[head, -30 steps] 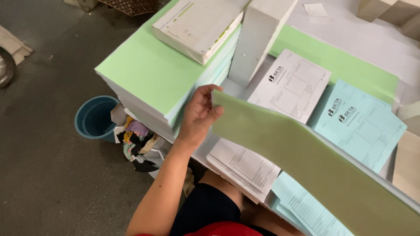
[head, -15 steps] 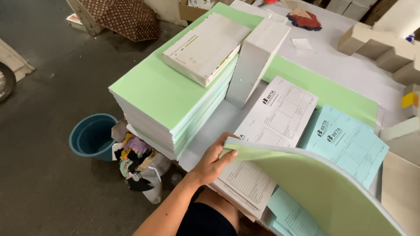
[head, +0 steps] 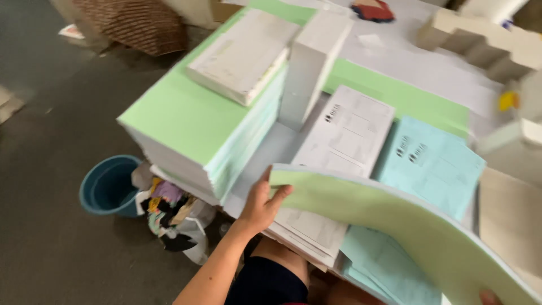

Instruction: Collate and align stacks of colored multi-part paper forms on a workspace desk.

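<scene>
— Head view first: how much room is showing around the bench (head: 265,158)?

— Its near edge is running just above the person's lap, and its left edge is dropping off to open grey floor (head: 45,243). A teal bucket (head: 107,186) and a heap of coloured scraps (head: 169,217) are sitting on that floor, close under the left corner. On the bench itself, a tall green-topped paper stack (head: 186,118) is taking up the left part, with a white pad (head: 243,53) lying on top and a white block (head: 310,65) standing upright beside it. White printed forms (head: 347,133) and blue printed forms (head: 432,161) are filling the middle, so little bare surface is showing.

— And the hands?

— The left hand (head: 262,203) is gripping the left end of a thick bent sheaf of green sheets (head: 389,226), thumb on top, fingers curled under the edge. The right hand (head: 490,296) is barely showing at the bottom right corner, touching the far end; whether it is clamped or loose, I cannot tell.

— How is the sheaf looking?

— It is arching upward in a long bow above the forms, pale green on its face, with a thin bluish-white edge showing along the top.
</scene>
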